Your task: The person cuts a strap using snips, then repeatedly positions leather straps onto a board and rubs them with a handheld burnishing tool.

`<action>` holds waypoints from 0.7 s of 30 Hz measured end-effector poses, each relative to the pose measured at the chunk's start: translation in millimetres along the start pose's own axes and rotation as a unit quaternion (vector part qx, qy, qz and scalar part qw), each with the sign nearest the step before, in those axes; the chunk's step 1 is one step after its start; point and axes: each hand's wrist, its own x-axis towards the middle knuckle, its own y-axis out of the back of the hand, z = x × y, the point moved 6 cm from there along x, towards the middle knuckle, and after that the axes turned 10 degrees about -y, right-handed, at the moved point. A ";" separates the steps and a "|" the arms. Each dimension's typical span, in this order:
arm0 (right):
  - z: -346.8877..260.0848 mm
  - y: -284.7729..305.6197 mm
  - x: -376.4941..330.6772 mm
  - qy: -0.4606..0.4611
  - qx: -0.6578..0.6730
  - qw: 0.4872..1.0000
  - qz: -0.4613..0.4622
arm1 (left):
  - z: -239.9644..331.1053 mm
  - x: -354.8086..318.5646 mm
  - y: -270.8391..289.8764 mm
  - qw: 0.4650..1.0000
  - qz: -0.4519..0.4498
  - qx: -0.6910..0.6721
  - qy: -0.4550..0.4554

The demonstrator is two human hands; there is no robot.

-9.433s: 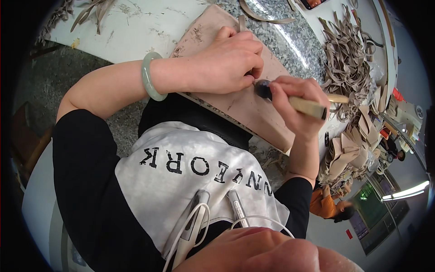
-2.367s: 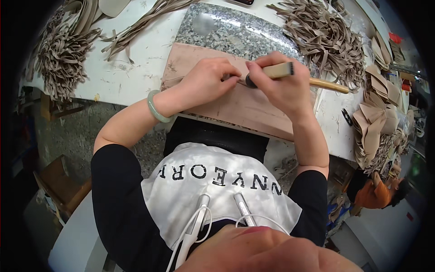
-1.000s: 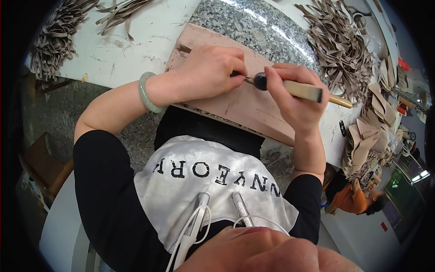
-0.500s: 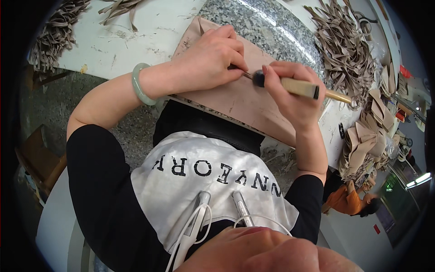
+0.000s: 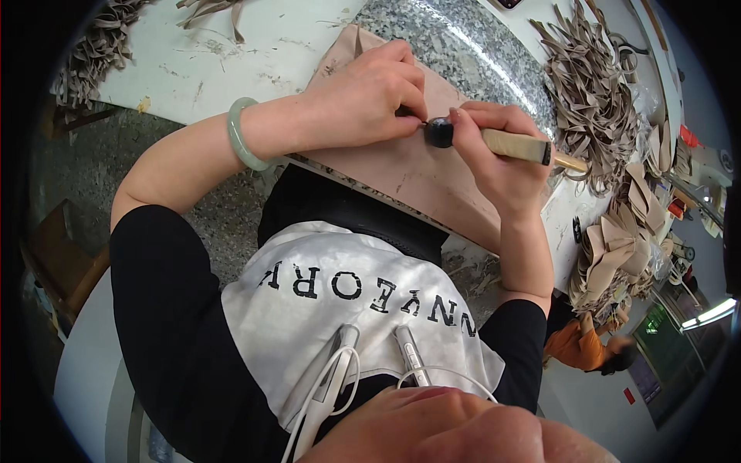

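Observation:
My left hand (image 5: 378,92), a green bangle (image 5: 245,133) on its wrist, rests on a tan leather-like sheet (image 5: 417,174). Its fingers are pinched together on something small, dark and thin that is mostly hidden. Close to those fingertips is the dark rounded head (image 5: 440,133) of a tool. My right hand (image 5: 502,154) is closed around this tool, whose pale flat handle (image 5: 513,147) passes through the grip. A gold-coloured rod (image 5: 571,163) sticks out beyond the hand; I cannot tell whether it belongs to the same tool.
Beneath the sheet lies a speckled stone slab (image 5: 440,46) on a white table (image 5: 177,69). Piles of tan strips stand at the right (image 5: 590,100) and far left (image 5: 96,58). Stacked cut pieces (image 5: 617,251) are further right, near a person in orange (image 5: 579,346).
The dark tool head has come closer to my left fingertips, and less of the thin metal between them shows. Both hands stay over the sheet; the whole view has shifted slightly.

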 end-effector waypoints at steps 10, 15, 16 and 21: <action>1.6 -1.2 -2.4 -0.015 0.016 1.000 0.013 | 1.6 0.7 -0.9 0.999 0.033 0.005 -0.035; -14.5 10.6 -1.8 -0.007 0.010 1.000 0.025 | -0.4 0.6 0.9 0.999 0.037 -0.009 -0.018; -13.2 -1.1 1.1 0.062 -0.066 0.996 0.020 | -0.2 0.7 0.4 0.999 0.036 -0.011 -0.020; -5.9 7.7 -0.8 -0.010 -0.010 1.000 0.013 | 0.3 -1.3 -2.0 0.999 0.034 0.003 -0.038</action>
